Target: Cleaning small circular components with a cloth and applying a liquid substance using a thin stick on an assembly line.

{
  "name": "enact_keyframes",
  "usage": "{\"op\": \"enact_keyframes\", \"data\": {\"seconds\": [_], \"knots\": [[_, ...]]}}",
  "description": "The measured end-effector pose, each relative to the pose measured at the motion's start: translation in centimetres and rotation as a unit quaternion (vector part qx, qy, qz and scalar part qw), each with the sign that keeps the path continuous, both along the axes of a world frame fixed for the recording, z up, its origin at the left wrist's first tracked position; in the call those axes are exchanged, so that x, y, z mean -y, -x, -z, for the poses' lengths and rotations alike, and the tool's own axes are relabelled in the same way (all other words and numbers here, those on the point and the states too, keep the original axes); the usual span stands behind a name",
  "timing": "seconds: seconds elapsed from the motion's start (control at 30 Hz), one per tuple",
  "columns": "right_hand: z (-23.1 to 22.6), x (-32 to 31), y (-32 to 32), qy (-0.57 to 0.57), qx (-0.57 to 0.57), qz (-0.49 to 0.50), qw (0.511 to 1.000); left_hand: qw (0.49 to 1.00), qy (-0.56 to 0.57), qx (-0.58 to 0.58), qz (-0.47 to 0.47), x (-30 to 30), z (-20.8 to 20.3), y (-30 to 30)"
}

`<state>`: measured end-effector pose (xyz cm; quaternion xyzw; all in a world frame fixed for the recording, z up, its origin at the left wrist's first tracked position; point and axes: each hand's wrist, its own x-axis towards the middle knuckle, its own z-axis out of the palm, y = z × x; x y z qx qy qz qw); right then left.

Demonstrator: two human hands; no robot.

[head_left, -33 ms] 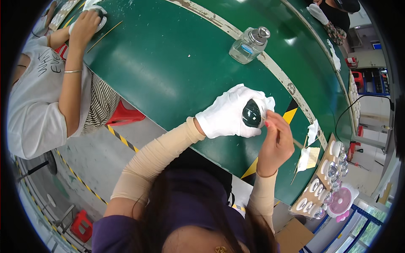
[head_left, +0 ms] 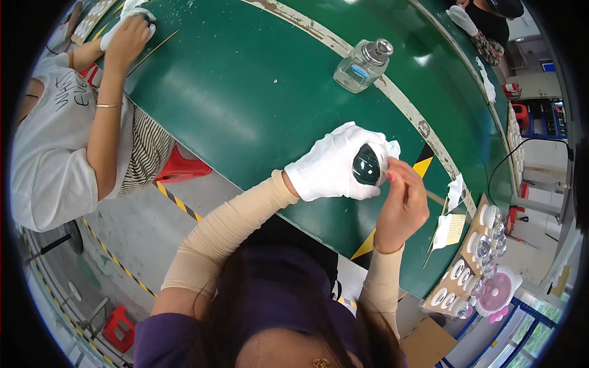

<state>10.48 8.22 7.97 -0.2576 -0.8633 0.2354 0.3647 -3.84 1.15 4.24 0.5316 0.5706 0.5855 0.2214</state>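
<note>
Ball, dark and glossy, sits over the green surface in the white-gloved left hand, which is curled around it. The bare right hand has its thumb and forefinger drawn together at the ball's right edge; whether they pinch anything is too small to tell. Farther out stands a clear bottle with a metal top; rightward lie a yellowish pad and clear globes

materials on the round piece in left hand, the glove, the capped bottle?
Round piece: glass or hard plastic, glossy; crisp highlights, can't settle which.
Glove: probably fabric, matte white, creased.
Bottle: probably glass, transparent and shiny; its silvery cap looks like polished metal or metallised plastic.
</note>
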Motion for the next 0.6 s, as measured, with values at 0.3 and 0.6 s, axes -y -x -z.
{"op": "enact_keyframes", "data": {"seconds": [0.3,0.6], "knots": [[2.7,0.2,-0.2,0.02,-0.113,-0.019,0.993,0.999,-0.015,0.002,-0.031,-0.1,0.5,-0.2],[2.5,0.7,0.4,-0.027,-0.078,-0.039,0.996,0.999,-0.012,0.017,-0.025,0.2,0.9,-0.4]]}}
